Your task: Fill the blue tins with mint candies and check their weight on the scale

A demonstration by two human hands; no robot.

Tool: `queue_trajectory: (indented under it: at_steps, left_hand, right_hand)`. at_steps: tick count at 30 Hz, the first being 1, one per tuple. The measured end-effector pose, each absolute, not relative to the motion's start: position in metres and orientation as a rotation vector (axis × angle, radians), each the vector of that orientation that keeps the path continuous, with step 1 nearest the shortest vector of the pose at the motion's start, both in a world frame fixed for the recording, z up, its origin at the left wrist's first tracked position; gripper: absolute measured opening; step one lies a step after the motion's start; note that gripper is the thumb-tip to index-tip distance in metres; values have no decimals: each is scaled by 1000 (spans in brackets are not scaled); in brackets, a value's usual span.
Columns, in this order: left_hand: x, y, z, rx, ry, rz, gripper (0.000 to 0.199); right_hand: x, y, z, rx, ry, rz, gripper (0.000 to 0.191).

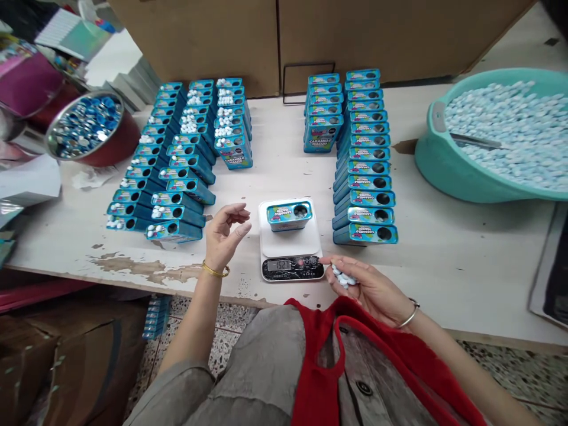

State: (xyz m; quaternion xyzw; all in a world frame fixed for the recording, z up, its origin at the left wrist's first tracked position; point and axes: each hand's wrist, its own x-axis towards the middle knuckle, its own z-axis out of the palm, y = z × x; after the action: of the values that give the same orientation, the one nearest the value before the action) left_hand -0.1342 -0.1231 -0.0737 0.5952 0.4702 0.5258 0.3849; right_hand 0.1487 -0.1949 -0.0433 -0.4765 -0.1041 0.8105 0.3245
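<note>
A white digital scale (pixel 290 244) sits on the table in front of me, its display lit with digits. On its plate stands a blue candy tin (pixel 282 216) with a round hole in the top, and candies show inside the hole. To the left of the scale my left hand (pixel 227 232) hovers with fingers apart, holding nothing. My right hand (pixel 368 285), by the scale's lower right corner, is curled around a small heap of pale blue candies (pixel 343 277). Its fingertips reach close to the scale's buttons.
Rows of blue tins (pixel 186 160) stand left, many with candies on top. More tins (pixel 364 183) line the right. A turquoise tub (pixel 470 183) of candies holds a metal scoop (pixel 477 141). A metal bowl (pixel 104 145) of blue and silver lids is at far left. Cardboard (pixel 355 41) stands behind.
</note>
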Motion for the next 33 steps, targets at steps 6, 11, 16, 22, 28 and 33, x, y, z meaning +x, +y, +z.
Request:
queue_trajectory:
  at_steps: [6,11,16,22,28,33]
  left_hand:
    - [-124,-118,-73,1622,1133,1249,38]
    - [-121,-115,-71,1626,1157,1251,36]
    - [-129,-120,-76,1597,1187,1260,36]
    - [-136,-122,-85,1503,1252,1277,35]
    - [-138,-127,-90,1388,1327,1344,30]
    - [-144,-132,-93,1273,1420,1430,27]
  right_hand:
    - [139,-167,-17,-1246,-550,2074,29]
    - [123,-120,10,-1143,-853,2000,22]
    - [117,-99,10,-1190,-1048,2010,24]
    - [116,-97,14,-1152,-1038,2011,40]
    - [131,-109,21,-1134,-873,2048,18]
    - [153,-142,6,-1205,-619,2148,13]
